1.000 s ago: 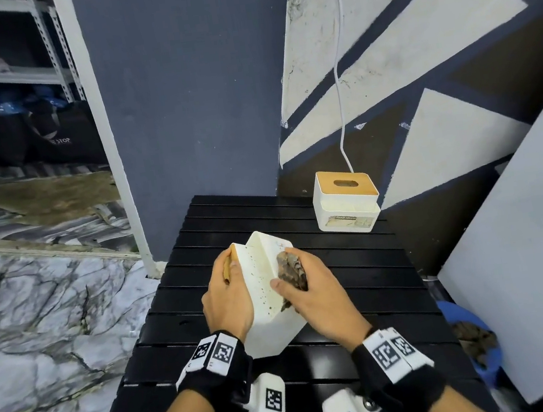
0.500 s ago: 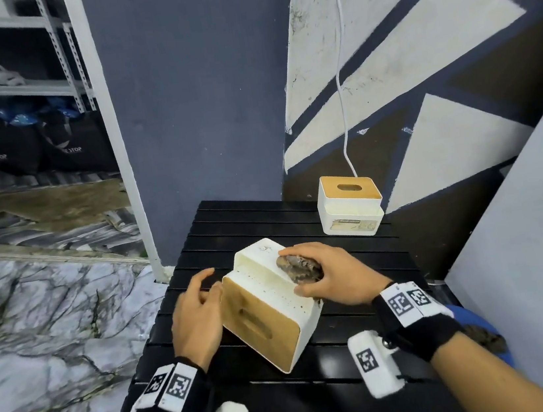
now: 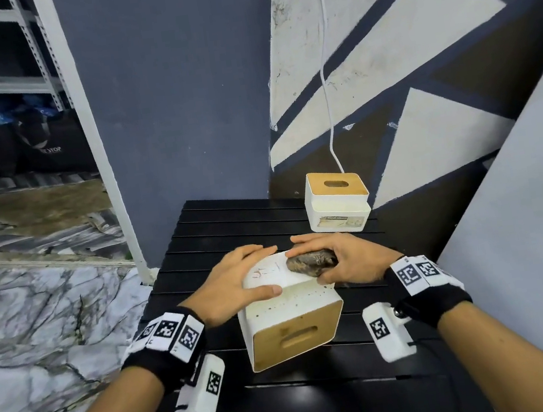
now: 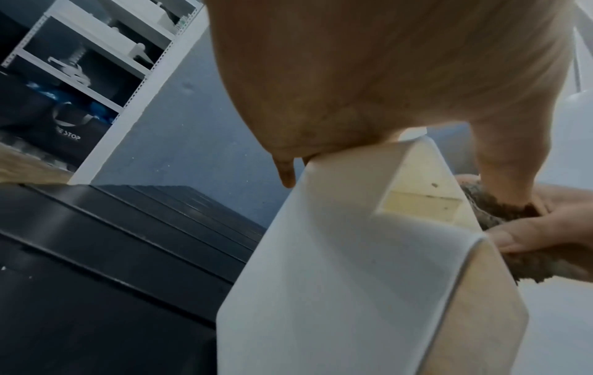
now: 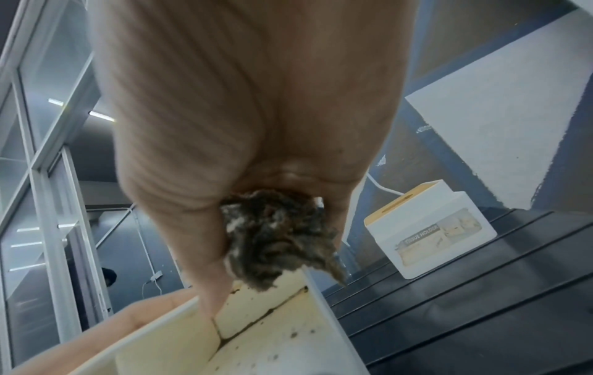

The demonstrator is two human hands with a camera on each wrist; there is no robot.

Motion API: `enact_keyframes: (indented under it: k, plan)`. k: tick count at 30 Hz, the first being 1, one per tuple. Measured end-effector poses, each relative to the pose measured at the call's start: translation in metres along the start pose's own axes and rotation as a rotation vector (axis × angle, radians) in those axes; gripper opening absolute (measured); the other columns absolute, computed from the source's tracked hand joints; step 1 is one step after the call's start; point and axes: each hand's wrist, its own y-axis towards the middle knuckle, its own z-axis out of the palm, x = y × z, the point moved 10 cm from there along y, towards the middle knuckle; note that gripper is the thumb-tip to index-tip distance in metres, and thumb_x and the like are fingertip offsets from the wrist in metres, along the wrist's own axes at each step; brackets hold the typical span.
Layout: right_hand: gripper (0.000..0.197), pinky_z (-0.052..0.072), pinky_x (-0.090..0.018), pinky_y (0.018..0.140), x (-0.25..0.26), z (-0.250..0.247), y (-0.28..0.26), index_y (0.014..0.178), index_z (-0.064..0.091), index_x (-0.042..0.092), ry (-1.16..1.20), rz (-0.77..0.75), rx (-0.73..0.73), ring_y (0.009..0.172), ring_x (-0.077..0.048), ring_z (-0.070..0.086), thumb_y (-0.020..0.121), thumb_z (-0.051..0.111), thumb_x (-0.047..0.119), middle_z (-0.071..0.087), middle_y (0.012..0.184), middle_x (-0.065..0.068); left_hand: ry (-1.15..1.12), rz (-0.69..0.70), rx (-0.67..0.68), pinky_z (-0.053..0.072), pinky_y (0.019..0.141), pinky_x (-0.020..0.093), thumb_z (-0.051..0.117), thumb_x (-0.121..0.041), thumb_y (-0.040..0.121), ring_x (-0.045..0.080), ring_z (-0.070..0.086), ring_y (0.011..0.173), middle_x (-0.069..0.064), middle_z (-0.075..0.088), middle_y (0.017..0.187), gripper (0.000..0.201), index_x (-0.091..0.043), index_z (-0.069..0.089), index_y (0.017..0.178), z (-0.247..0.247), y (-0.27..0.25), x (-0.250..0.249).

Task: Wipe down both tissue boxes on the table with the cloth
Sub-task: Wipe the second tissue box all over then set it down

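The near tissue box (image 3: pixel 290 307) lies tipped on the black slatted table (image 3: pixel 231 225), its wooden lid facing me. My left hand (image 3: pixel 245 276) grips its upper left edge, thumb on the near face and fingers over the top. My right hand (image 3: pixel 349 254) holds a wadded brown cloth (image 3: pixel 308 259) against the box's upward white face. The left wrist view shows the box (image 4: pixel 337 279) under my palm and the cloth (image 4: pixel 494 210) beside it. In the right wrist view the cloth (image 5: pixel 279 236) sits on the stained box (image 5: pixel 256 342). The second tissue box (image 3: pixel 336 200) stands upright at the far right.
A white cable (image 3: pixel 328 94) hangs down the painted wall behind the far box. A pale panel (image 3: pixel 522 207) leans close to the table's right side. Marble floor (image 3: pixel 37 323) lies left of the table, with metal shelving (image 3: pixel 35 46) beyond.
The near box has been turned so its wooden lid faces me. My left hand moved from its side to its top edge. The cloth moved onto the upward face.
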Motion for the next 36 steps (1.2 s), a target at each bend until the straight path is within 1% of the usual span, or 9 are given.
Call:
enact_keyframes:
  k: [6, 8, 11, 15, 19, 23, 27, 32, 36]
  plan:
    - [0.062, 0.029, -0.024, 0.111, -0.01, -0.007, -0.022, 0.132, 0.046, 0.042, 0.05, 0.035, -0.265, 0.129, -0.001, 0.038, 0.081, 0.073, 0.019, 0.043, 0.142, 0.011, -0.02, -0.022, -0.044, 0.029, 0.111, 0.031, 0.051, -0.084, 0.062, 0.007, 0.031, 0.127, -0.018, 0.032, 0.134, 0.094, -0.046, 0.035, 0.146, 0.016, -0.001, 0.008]
    - [0.058, 0.041, -0.025, 0.104, -0.013, -0.009, -0.039, 0.13, 0.046, 0.038, 0.171, 0.065, -0.413, 0.117, 0.002, 0.049, 0.082, 0.072, 0.02, 0.053, 0.128, 0.014, -0.027, -0.039, -0.069, 0.032, 0.11, 0.033, 0.049, -0.081, 0.07, 0.008, 0.034, 0.125, -0.018, 0.034, 0.13, 0.083, -0.048, 0.036, 0.145, 0.014, -0.001, 0.011]
    - [0.051, 0.046, -0.01, 0.083, -0.018, 0.002, -0.07, 0.124, 0.045, 0.036, 0.295, 0.107, -0.582, 0.104, 0.005, 0.055, 0.083, 0.071, 0.02, 0.058, 0.117, 0.015, 0.01, -0.051, -0.153, 0.037, 0.106, 0.036, 0.05, -0.064, 0.091, 0.01, 0.039, 0.123, -0.016, 0.039, 0.126, 0.054, -0.05, 0.039, 0.142, 0.011, -0.003, 0.009]
    - [0.05, 0.036, -0.016, 0.103, -0.026, 0.022, -0.1, 0.126, 0.049, 0.038, 0.161, 0.157, -0.74, 0.12, 0.002, 0.045, 0.083, 0.071, 0.025, 0.047, 0.133, 0.014, 0.026, -0.098, -0.236, 0.041, 0.098, 0.038, 0.048, -0.065, 0.09, 0.01, 0.041, 0.118, -0.014, 0.043, 0.123, 0.051, -0.05, 0.041, 0.138, 0.012, -0.005, 0.006]
    - [0.05, 0.031, -0.023, 0.109, -0.033, 0.04, -0.094, 0.133, 0.047, 0.032, 0.089, 0.248, -0.729, 0.129, -0.004, 0.035, 0.087, 0.065, 0.032, 0.031, 0.143, 0.012, 0.048, -0.125, -0.276, 0.042, 0.09, 0.036, 0.049, -0.065, 0.088, 0.01, 0.043, 0.115, -0.013, 0.043, 0.121, 0.05, -0.049, 0.042, 0.135, 0.012, -0.003, 0.003]
    - [0.042, 0.037, -0.027, 0.105, -0.027, 0.036, -0.076, 0.134, 0.044, 0.028, -0.032, 0.344, -0.754, 0.131, -0.014, 0.03, 0.093, 0.052, 0.036, 0.023, 0.14, 0.003, 0.004, -0.136, -0.282, 0.047, 0.093, 0.04, 0.049, -0.066, 0.088, 0.012, 0.045, 0.112, -0.012, 0.041, 0.119, 0.051, -0.048, 0.041, 0.135, 0.014, -0.004, 0.008]
    - [0.041, 0.04, -0.025, 0.097, -0.019, 0.037, -0.065, 0.137, 0.042, 0.023, -0.106, 0.387, -0.776, 0.127, -0.016, 0.029, 0.097, 0.044, 0.035, 0.029, 0.13, 0.0, -0.013, -0.15, -0.306, 0.048, 0.095, 0.043, 0.051, -0.066, 0.087, 0.014, 0.046, 0.112, -0.011, 0.04, 0.119, 0.052, -0.048, 0.042, 0.136, 0.015, -0.005, 0.009]
    - [0.043, 0.035, -0.031, 0.109, -0.008, 0.046, -0.06, 0.138, 0.04, 0.022, -0.211, 0.311, -0.774, 0.133, -0.02, 0.025, 0.096, 0.04, 0.028, 0.037, 0.138, 0.0, -0.008, -0.143, -0.346, 0.048, 0.091, 0.041, 0.052, -0.065, 0.087, 0.014, 0.048, 0.111, -0.012, 0.04, 0.117, 0.051, -0.047, 0.044, 0.134, 0.015, -0.007, 0.008]
    - [0.044, 0.026, -0.018, 0.107, -0.019, 0.046, -0.07, 0.137, 0.042, 0.023, -0.063, 0.282, -0.819, 0.133, -0.011, 0.031, 0.094, 0.051, 0.026, 0.043, 0.138, 0.007, -0.017, -0.14, -0.337, 0.048, 0.092, 0.043, 0.044, -0.074, 0.08, 0.014, 0.047, 0.111, -0.012, 0.039, 0.116, 0.057, -0.051, 0.043, 0.132, 0.015, -0.007, 0.009]
